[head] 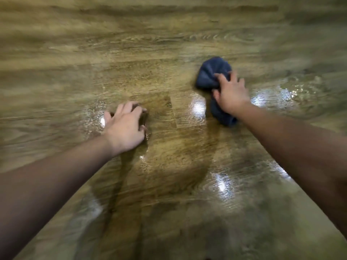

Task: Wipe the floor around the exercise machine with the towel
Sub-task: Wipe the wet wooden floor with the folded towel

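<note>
A bunched dark blue towel (212,74) lies on the wooden floor (169,44) at the right of centre. My right hand (231,92) is on top of it, its fingers curled into the cloth and gripping it; part of the towel sticks out below the wrist. My left hand (124,126) rests on the bare floor at the left, fingers spread and bent, holding nothing. Both forearms reach in from the bottom corners. The exercise machine is not in view. The picture is blurred by motion.
Glossy wood-grain planks fill the whole view. Bright light reflections shine on the floor near both hands and lower right (221,184). Nothing else stands on the floor here.
</note>
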Motion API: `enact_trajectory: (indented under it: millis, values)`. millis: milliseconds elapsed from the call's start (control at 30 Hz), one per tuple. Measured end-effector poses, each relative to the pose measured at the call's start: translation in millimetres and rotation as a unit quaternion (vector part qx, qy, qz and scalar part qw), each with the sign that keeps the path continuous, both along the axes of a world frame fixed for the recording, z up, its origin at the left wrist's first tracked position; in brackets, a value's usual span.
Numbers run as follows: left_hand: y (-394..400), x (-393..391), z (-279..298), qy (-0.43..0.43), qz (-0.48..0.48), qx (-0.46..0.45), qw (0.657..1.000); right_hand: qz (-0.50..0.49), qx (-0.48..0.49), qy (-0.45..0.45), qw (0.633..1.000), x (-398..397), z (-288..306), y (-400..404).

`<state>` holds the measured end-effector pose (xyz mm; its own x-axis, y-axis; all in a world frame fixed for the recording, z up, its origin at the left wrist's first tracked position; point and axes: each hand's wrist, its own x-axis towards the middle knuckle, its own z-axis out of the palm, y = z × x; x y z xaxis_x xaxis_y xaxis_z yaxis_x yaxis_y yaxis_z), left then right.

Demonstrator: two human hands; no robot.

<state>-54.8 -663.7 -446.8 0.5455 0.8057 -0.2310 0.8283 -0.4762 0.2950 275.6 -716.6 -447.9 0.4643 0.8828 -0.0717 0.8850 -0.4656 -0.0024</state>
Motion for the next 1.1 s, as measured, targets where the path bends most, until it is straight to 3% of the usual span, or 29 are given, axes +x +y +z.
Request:
enact_trajectory:
  millis: [67, 167, 233, 367, 467, 533, 633, 733, 833, 900, 967, 1100]
  values:
    - [-8.5, -8.1, 0.3, 0.017, -0.027, 0.007, 0.999, -0.068, 0.003, 0.009, 0.998, -4.8, 0.3, 5.4]
    - [-21.5, -8.7, -0.7, 0.038, -0.052, -0.005, 0.998, -0.032, 0.008, -0.043, 0.999, -45.6, 3.5, -24.5]
    - [-31.9, -3.7, -2.0, 0.038, -0.04, -0.043, 0.998, 0.046, -0.002, -0.049, 0.998, -84.6, 5.1, -69.1]
    - [-51.9, 14.4, -0.4, 0.013, -0.006, -0.071, 0.997, 0.23, -0.014, 0.035, 0.972, -160.9, 5.2, -180.9]
    - [-72.4, 21.2, 1.6, -0.007, -0.077, -0.027, 0.997, 0.366, -0.059, 0.029, 0.928, -175.6, 4.8, -227.7]
    - [-86.3, 23.5, 0.6, -0.003, -0.133, -0.007, 0.991, 0.387, -0.058, 0.022, 0.92, -150.3, 6.3, -231.0]
    - [-98.2, 22.5, -1.1, 0.022, -0.177, 0.002, 0.984, 0.269, -0.035, 0.004, 0.962, -82.6, 8.8, -223.4]
    - [-98.1, 14.6, -3.9, 0.042, -0.186, -0.008, 0.982, -0.005, 0.003, -0.001, 1.0, -6.5, 7.3, -233.9]
    - [-92.7, 4.1, -7.3, 0.065, -0.2, -0.042, 0.977, -0.264, 0.037, 0.008, 0.964, 45.1, 6.6, -251.9]
    - [-91.7, 2.0, -7.1, 0.073, -0.206, -0.054, 0.974, -0.364, 0.038, 0.013, 0.931, 45.9, 6.3, -248.7]
    - [-93.5, 7.2, -5.3, 0.064, -0.191, -0.061, 0.978, -0.366, 0.028, -0.019, 0.93, 21.7, 6.4, -239.0]
    - [-98.6, 22.8, 2.6, 0.035, -0.145, -0.074, 0.986, -0.166, 0.019, -0.007, 0.986, -70.9, 12.9, -234.8]
